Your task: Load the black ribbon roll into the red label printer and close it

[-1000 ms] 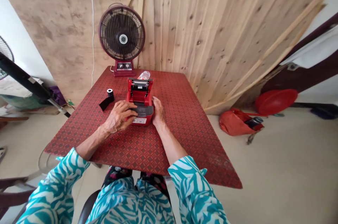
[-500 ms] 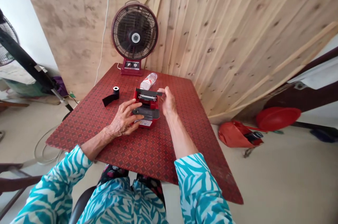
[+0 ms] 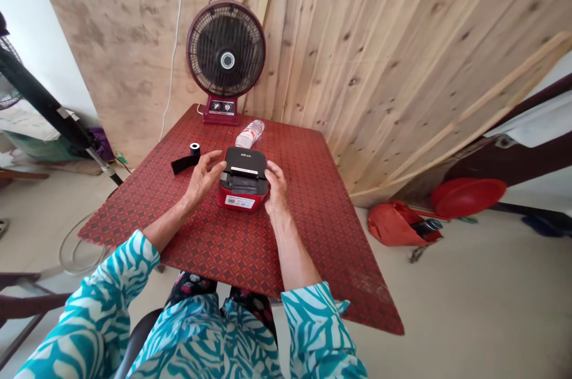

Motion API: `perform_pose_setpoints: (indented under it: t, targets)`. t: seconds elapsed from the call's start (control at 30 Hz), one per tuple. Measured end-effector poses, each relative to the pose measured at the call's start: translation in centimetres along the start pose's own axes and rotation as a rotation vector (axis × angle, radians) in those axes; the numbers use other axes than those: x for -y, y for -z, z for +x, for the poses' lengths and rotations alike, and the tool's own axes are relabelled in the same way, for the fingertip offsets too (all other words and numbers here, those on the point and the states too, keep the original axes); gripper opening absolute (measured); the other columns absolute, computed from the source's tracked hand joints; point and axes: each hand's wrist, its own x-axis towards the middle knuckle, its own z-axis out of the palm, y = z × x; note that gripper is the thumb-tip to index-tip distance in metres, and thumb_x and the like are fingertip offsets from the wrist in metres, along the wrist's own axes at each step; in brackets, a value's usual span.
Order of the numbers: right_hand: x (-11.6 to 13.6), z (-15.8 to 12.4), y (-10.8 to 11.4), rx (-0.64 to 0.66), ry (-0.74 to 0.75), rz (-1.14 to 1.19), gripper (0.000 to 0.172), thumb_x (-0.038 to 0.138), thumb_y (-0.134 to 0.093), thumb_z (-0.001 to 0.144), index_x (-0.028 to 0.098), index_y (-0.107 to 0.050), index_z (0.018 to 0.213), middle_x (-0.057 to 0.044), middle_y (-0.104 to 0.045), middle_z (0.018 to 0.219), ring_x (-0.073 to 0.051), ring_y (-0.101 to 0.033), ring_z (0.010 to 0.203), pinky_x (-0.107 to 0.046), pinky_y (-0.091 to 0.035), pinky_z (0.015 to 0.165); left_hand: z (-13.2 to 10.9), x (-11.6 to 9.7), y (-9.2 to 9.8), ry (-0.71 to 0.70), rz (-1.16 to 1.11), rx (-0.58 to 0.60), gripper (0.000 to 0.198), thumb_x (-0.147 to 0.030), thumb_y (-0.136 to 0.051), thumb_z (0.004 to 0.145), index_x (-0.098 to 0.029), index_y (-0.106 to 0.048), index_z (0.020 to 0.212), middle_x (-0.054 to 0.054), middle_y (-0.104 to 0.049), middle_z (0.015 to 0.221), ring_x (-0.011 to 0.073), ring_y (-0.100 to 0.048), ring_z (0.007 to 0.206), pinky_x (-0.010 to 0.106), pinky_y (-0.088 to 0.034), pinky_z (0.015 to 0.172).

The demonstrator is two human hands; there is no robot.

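Observation:
A small red printer [image 3: 243,182] with a black lid, now closed, stands on the red patterned table [image 3: 214,242] in front of me. My left hand [image 3: 202,177] rests against its left side, fingers spread and stretched out. My right hand [image 3: 276,187] lies along its right side, fingers curved against the case. A black roll [image 3: 193,149] with a loose black strip [image 3: 179,164] lies on the table to the left of the printer.
A clear plastic bottle [image 3: 249,133] lies behind the printer. A dark red fan [image 3: 226,60] stands at the table's far edge against wooden boards. A red bag [image 3: 395,229] and a red basin [image 3: 467,195] sit on the floor right. A black pole [image 3: 49,111] leans at left.
The printer's lid, upright a second ago, has been swung down shut by my right hand. My left hand slid from the front of the printer to its left side.

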Motion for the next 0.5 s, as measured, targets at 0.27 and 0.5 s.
perform_pose_setpoints:
  t: [0.27, 0.5]
  targets:
    - [-0.3, 0.0, 0.4, 0.025, 0.038, -0.024, 0.043, 0.037, -0.072, 0.07, 0.023, -0.065, 0.11, -0.003, -0.071, 0.114, -0.018, -0.064, 0.108, -0.04, -0.05, 0.1, 2.0, 0.3, -1.4, 0.46, -0.387, -0.017, 0.055, -0.023, -0.072, 0.053, -0.014, -0.064, 0.107, 0.001, -0.069, 0.083, 0.0135, -0.059, 0.071, 0.026, -0.043, 0.068]
    - [0.1, -0.4, 0.3, 0.062, 0.063, -0.074, 0.048, 0.034, -0.067, 0.072, 0.024, -0.061, 0.119, -0.004, -0.065, 0.127, -0.018, -0.061, 0.117, -0.041, -0.048, 0.106, 2.2, -0.4, -1.6, 0.515, -0.449, -0.011, 0.056, -0.015, -0.067, 0.049, -0.015, -0.062, 0.105, -0.002, -0.064, 0.074, 0.0123, -0.056, 0.063, 0.025, -0.04, 0.061]
